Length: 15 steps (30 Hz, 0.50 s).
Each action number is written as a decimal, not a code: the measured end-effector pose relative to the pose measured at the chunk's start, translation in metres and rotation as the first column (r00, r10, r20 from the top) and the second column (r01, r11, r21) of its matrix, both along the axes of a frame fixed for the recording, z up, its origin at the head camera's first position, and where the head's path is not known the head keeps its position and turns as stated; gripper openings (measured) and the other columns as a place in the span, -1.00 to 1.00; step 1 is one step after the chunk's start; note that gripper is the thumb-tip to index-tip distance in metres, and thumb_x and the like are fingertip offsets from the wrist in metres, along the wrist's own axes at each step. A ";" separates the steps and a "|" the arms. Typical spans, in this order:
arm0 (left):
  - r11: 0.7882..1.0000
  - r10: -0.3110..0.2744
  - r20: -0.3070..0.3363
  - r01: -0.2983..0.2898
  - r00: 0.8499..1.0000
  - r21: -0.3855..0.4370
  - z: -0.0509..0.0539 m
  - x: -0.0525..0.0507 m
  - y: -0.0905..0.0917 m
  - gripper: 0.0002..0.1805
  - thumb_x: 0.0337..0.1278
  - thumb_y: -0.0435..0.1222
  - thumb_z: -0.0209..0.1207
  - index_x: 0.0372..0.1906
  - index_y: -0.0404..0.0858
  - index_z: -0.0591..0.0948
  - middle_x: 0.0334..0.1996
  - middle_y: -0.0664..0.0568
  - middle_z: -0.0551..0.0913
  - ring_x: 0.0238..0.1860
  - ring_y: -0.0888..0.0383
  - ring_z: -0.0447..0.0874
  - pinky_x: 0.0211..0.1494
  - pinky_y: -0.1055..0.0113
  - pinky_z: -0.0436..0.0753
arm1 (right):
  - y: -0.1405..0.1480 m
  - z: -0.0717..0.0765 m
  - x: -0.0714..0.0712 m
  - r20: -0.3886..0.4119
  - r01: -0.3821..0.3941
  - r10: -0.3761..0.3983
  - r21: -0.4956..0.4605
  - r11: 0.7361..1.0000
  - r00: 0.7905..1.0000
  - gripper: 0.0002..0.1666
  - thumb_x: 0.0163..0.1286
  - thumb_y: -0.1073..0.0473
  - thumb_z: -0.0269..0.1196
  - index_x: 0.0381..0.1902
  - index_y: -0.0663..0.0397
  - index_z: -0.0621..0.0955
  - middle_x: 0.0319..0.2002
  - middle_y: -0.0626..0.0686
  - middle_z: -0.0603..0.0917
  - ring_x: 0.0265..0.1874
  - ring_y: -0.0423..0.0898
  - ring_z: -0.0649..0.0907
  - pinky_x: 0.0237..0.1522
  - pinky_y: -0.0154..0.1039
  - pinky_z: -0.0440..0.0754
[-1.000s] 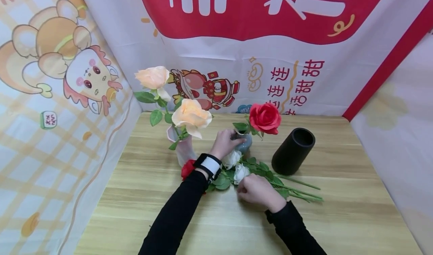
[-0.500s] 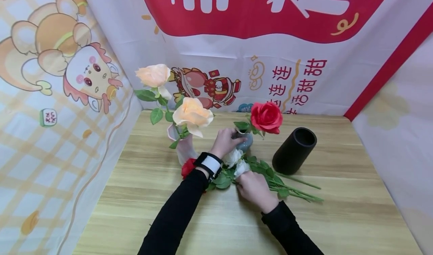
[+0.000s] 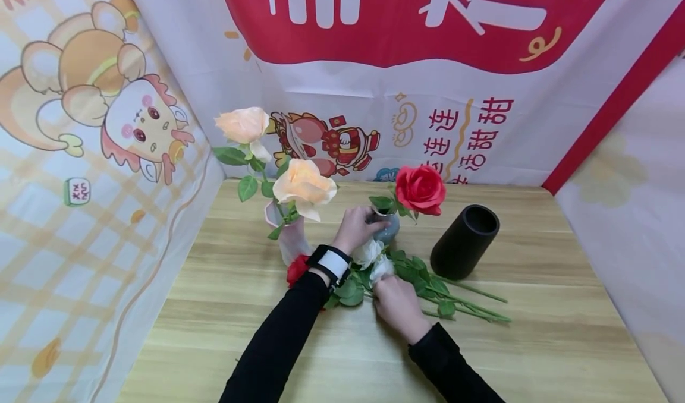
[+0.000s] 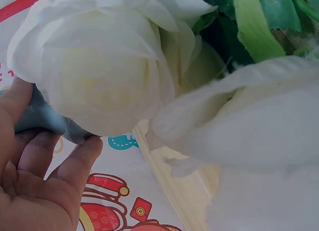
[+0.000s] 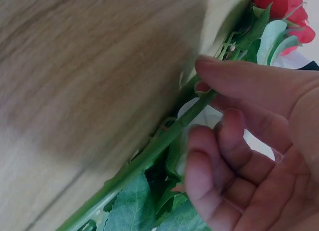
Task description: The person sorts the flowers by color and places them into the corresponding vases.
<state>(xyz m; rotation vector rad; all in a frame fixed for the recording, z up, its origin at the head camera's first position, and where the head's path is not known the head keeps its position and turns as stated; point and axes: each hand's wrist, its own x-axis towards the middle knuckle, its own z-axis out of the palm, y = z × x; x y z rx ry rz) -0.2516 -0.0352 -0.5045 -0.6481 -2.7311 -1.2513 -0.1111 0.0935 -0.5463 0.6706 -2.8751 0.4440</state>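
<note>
Well forward, the left grip (image 3: 355, 229) holds the grey-blue vase (image 3: 388, 232)

Red rose (image 3: 420, 190) and blue-grey vase (image 3: 390, 230) near the back edge of the streaky tan table (image 3: 540, 331); white roses (image 3: 367, 252); peach roses (image 3: 304, 183); black pot (image 3: 461, 248).

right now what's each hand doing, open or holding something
Left hand: closed, holding the small blue-grey vase.
Right hand: closed, pinching a green stem.
</note>
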 end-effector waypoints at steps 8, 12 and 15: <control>1.000 0.004 0.008 -0.004 1.000 0.007 0.001 0.000 0.000 -0.79 0.12 -0.09 0.39 -0.23 -0.12 0.78 -0.36 0.14 0.76 -0.27 0.26 0.72 -0.15 0.39 0.62 | 0.001 0.000 0.002 0.054 0.007 -0.007 0.006 1.000 0.999 -0.61 0.00 0.39 0.39 -0.76 -0.11 0.48 -0.63 -0.12 0.45 -0.63 -0.13 0.51 -0.67 -0.21 0.40; 1.000 0.004 0.013 -0.004 1.000 0.008 0.001 0.001 0.000 -0.80 0.12 -0.09 0.39 -0.23 -0.11 0.78 -0.36 0.15 0.76 -0.27 0.26 0.72 -0.14 0.38 0.62 | 0.001 0.002 0.003 0.064 0.005 -0.005 0.003 1.000 0.998 -0.57 0.00 0.36 0.43 -0.79 -0.13 0.46 -0.66 -0.13 0.46 -0.63 -0.12 0.53 -0.68 -0.20 0.40; 1.000 0.002 0.010 -0.002 1.000 0.001 0.002 0.001 0.000 -0.79 0.13 -0.09 0.38 -0.24 -0.11 0.78 -0.37 0.15 0.76 -0.28 0.27 0.72 -0.15 0.39 0.62 | 0.002 0.003 0.005 0.051 0.005 -0.006 0.006 1.000 0.999 -0.54 0.00 0.34 0.45 -0.82 -0.15 0.44 -0.66 -0.13 0.47 -0.63 -0.12 0.54 -0.68 -0.21 0.40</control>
